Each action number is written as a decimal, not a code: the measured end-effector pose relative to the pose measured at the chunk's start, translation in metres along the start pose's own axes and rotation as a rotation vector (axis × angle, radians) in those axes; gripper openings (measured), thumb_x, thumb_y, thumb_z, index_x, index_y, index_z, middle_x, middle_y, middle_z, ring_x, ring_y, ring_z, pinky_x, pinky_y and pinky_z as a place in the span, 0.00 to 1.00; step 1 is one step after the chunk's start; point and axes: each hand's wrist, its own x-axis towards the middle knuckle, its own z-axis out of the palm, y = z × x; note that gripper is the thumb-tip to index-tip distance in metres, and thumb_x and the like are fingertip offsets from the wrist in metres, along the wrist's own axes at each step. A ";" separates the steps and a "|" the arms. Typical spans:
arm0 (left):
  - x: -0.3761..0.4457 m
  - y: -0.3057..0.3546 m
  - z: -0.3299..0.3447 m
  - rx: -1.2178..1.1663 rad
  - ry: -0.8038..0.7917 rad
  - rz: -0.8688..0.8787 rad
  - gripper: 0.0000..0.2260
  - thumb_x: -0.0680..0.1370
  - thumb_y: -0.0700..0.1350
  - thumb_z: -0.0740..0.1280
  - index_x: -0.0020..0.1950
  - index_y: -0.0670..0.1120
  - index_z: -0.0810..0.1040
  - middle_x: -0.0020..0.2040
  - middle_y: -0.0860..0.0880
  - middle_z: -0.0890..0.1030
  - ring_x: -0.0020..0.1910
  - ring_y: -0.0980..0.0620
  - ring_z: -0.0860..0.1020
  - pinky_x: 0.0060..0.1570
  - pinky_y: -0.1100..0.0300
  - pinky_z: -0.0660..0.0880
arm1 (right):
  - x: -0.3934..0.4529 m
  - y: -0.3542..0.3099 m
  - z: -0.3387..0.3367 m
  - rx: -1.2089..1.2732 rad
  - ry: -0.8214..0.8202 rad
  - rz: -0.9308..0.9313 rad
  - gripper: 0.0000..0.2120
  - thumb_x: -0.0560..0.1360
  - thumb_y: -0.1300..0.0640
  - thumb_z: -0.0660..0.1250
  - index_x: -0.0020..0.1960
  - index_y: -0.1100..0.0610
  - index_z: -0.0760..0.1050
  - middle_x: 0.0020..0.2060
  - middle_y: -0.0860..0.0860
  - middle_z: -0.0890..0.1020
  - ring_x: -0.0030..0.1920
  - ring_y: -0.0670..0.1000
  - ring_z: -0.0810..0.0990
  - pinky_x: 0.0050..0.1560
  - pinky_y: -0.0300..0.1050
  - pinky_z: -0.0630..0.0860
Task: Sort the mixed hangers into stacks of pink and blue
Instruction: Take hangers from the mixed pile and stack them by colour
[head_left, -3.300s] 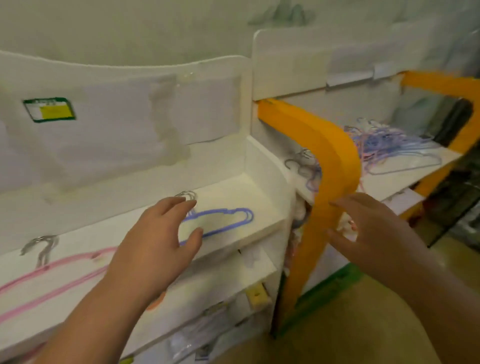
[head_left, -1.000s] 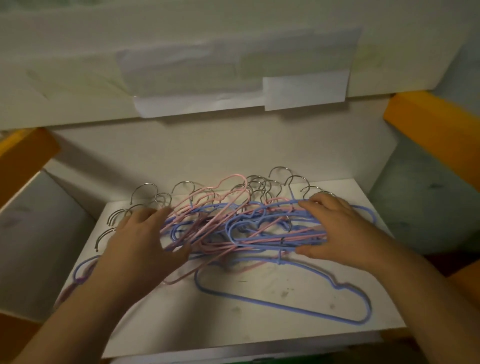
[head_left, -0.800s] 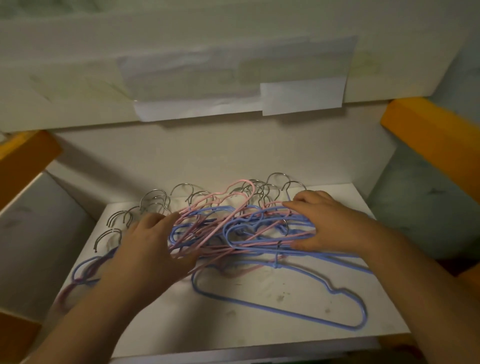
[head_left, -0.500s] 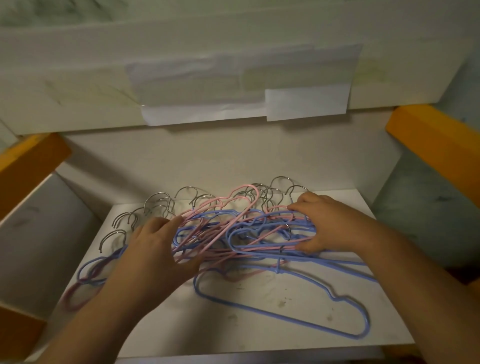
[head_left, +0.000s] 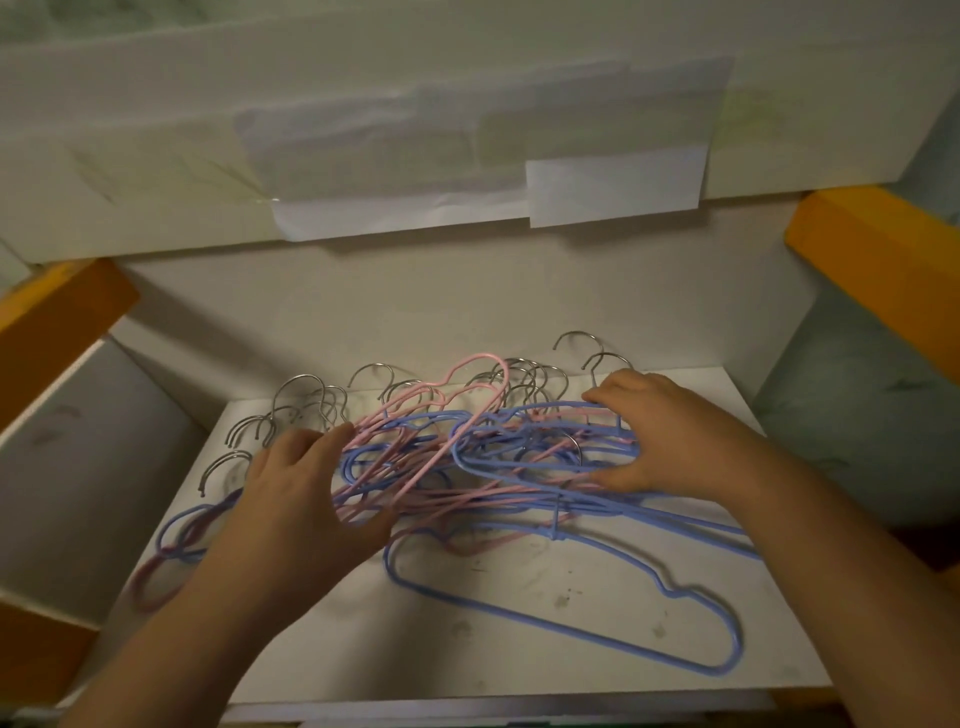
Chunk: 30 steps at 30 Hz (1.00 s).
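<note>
Hangers (head_left: 467, 457), pink and blue tangled together, sit mid-shelf (head_left: 519, 670) toward the back wall. Left hand (head_left: 301, 499) curls around the pile's left side; right hand (head_left: 670, 436) clasps its right end. One blue hanger (head_left: 566, 618) lies apart near the front edge, bare shelf around it.

Both forearms are bare, no sleeves, with the left hand (head_left: 296, 499) and right hand (head_left: 670, 436) ungloved.

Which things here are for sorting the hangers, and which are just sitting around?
For the job:
mixed pile of pink and blue hangers
loose blue hanger
left hand
right hand
white shelf

Just there:
taped paper sheets
orange frame bars
</note>
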 end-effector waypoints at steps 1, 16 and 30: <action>-0.001 0.001 0.000 0.006 -0.005 -0.001 0.40 0.65 0.64 0.72 0.73 0.53 0.66 0.60 0.52 0.70 0.54 0.49 0.71 0.52 0.52 0.74 | 0.000 0.000 0.002 -0.002 -0.010 -0.012 0.40 0.63 0.32 0.72 0.70 0.47 0.67 0.59 0.45 0.71 0.59 0.50 0.71 0.59 0.46 0.71; -0.002 0.012 0.006 0.023 -0.002 -0.001 0.40 0.62 0.62 0.76 0.71 0.51 0.70 0.58 0.47 0.74 0.55 0.42 0.74 0.54 0.48 0.73 | -0.030 -0.003 0.000 0.013 -0.147 0.084 0.55 0.59 0.24 0.68 0.77 0.46 0.50 0.68 0.45 0.57 0.69 0.49 0.59 0.68 0.49 0.66; 0.004 0.014 0.009 -0.006 0.037 0.033 0.40 0.63 0.67 0.71 0.70 0.51 0.71 0.57 0.48 0.75 0.55 0.42 0.75 0.53 0.47 0.74 | -0.030 -0.018 -0.001 -0.137 -0.071 0.051 0.33 0.67 0.38 0.68 0.68 0.48 0.65 0.57 0.46 0.68 0.59 0.49 0.67 0.51 0.42 0.71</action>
